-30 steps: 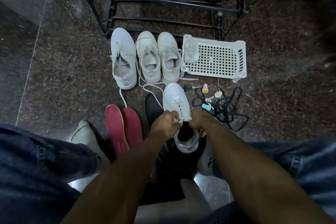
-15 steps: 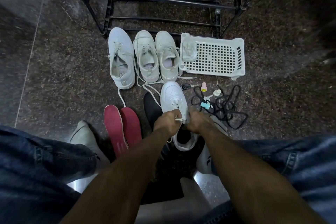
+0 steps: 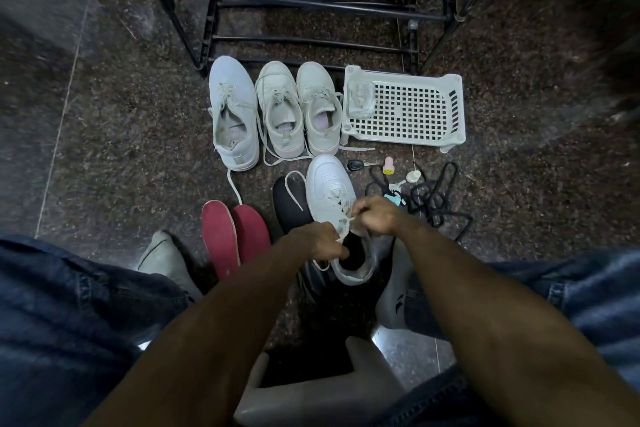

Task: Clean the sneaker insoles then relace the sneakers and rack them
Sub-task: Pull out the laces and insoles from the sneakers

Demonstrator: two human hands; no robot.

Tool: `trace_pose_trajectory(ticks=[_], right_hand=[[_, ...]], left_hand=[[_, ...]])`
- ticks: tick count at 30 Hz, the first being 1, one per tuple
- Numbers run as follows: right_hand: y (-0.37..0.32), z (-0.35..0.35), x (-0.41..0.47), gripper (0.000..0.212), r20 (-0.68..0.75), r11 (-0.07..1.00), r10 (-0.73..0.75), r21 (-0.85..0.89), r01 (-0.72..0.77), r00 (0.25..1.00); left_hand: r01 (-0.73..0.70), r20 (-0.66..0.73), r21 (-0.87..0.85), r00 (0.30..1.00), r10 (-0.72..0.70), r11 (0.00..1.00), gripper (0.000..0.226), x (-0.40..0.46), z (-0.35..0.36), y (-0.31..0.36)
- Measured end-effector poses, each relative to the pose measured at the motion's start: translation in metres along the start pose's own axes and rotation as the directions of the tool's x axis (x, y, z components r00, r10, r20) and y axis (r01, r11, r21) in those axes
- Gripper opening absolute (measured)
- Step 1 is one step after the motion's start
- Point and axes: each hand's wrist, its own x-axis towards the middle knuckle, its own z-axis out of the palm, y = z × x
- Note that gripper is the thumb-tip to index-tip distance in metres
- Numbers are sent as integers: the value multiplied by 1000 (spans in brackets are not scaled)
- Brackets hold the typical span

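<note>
Sneaker in hand: a white sneaker (image 3: 332, 198) lies on the dark speckled floor (image 3: 114, 135) between the person's knees, toe pointing at the shoe rack, presumably so the eyelets face up for lacing.
Left hand: left hand (image 3: 317, 241) has its fingers curled tight on a lace end beside the shoe's opening.
Right hand: right hand (image 3: 375, 218) pinches the white lace (image 3: 344, 227) over the tongue, seemingly drawing it taut through the eyelets.
Insoles: two red insoles (image 3: 235, 236) lie side by side to the left of the sneaker; a black insole (image 3: 291, 204) lies touching its left side, out of the shoe, probably awaiting refitting.
Waiting shoes: three pale sneakers (image 3: 273, 114) line up at the foot of the black shoe rack (image 3: 311, 3), laces loose.
Right side: a white slotted basket (image 3: 408, 107), with black laces (image 3: 436, 198) heaped in front of it.
Progress: relacing is under way; nothing is racked.
</note>
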Motion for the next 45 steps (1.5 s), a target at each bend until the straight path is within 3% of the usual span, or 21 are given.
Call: trace_pose_trajectory(ticks=[2,3,5,6,7,9,12,14,15,16,18,19,21,26,31,35,40,45], right_hand=[[-4,-18,-3,25,23,984,72,164,-75,997],[-7,-29,-6,24,14,970,78,228,-79,997],[-10,-49,-9,23,-7,946,59,320,-53,998],[-12,-58,-11,22,-7,935,46,351,-41,999],[-16,-66,-13,20,-13,927,38,375,-31,999],[-22,-80,-14,18,-61,894,31,449,0,998],[-28,-87,-11,8,-235,833,115,552,35,965],[-24,-78,-6,8,-276,889,153,457,-10,949],[-19,-70,-2,15,-235,938,142,341,-55,962],[-13,-59,3,24,-161,973,128,210,-93,978],[-5,-35,7,47,0,992,126,-15,-126,992],[-3,-23,8,57,46,987,130,-103,-125,990],[0,-1,9,64,57,965,113,-243,-96,992],[7,32,12,46,-168,882,31,-459,-106,985],[10,16,20,45,-89,911,17,-410,-53,996],[12,11,23,24,-78,916,11,-400,-41,997],[25,4,25,17,-115,920,40,-383,-82,993],[26,-3,24,12,-177,930,110,-328,-164,978]], left_hand=[[60,-95,-273,992,-88,960,26,0,-4,-11],[81,-171,-466,969,-179,881,25,-1,-8,-16],[18,-241,-827,891,-384,562,22,-5,-20,-23],[-26,-211,-921,872,-441,389,19,-8,-26,-24],[-63,-177,-965,870,-459,253,17,-10,-33,-26],[-141,-160,-987,882,-443,76,16,-14,-47,-26],[-232,-208,-973,905,-372,-18,16,-17,-63,-20],[-242,-243,-969,914,-323,44,18,-15,-65,-9],[-239,-282,-956,908,-310,170,18,-12,-62,-2],[-218,-332,-908,895,-297,359,21,-6,-57,2],[-85,-389,-679,884,-259,730,41,3,-39,5],[-7,-390,-555,885,-253,832,51,4,-30,5],[71,-403,-375,886,-232,924,61,1,-8,5],[82,-476,-127,869,-134,988,51,-2,24,10],[75,-356,-58,930,-91,996,50,2,20,19],[115,-367,-74,921,-134,991,44,7,17,21],[136,-373,-206,904,-206,969,36,4,16,7],[116,-374,-208,908,-189,971,26,-4,13,-4]])
